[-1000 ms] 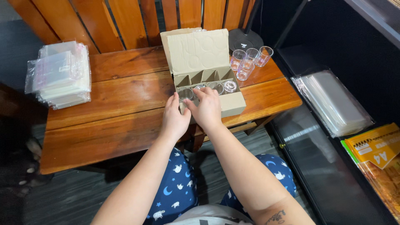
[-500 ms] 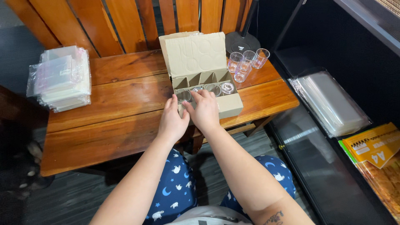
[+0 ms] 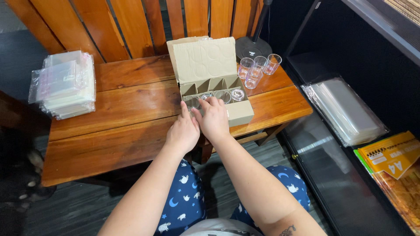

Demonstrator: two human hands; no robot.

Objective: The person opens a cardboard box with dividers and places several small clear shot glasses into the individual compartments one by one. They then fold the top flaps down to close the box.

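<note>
**Both hands at the near edge of the glass-filled carton**

Nearest you, your knees in dark blue trousers printed with moons and small animals sit below the front edge of the reddish-brown slatted wooden counter. Your forearms reach forward over it.

Your left hand rests on the near left corner of the open beige cardboard box with inner dividers, fingers stretched towards its rim; they are pressed flat and close together, clamped on nothing that can be seen. Your right hand lies just beside it, touching it, with the fingertips curled over the box's front wall into the near compartment; whether they pinch a glass there cannot be told.

The box stands at the middle of the counter, towards its right half, with its lid flap upright behind. Small clear drinking glasses sit in its compartments. They look light, hard, smooth and easy to chip, so the sides just below the rim are probably the safest place to take hold. The cardboard itself seems thin and likely to flex; gripping it low at both ends would steady it.

Beyond the box, four loose clear glasses stand clustered near the back right corner. Well apart at the far left lies a stack of clear plastic bags.
</note>
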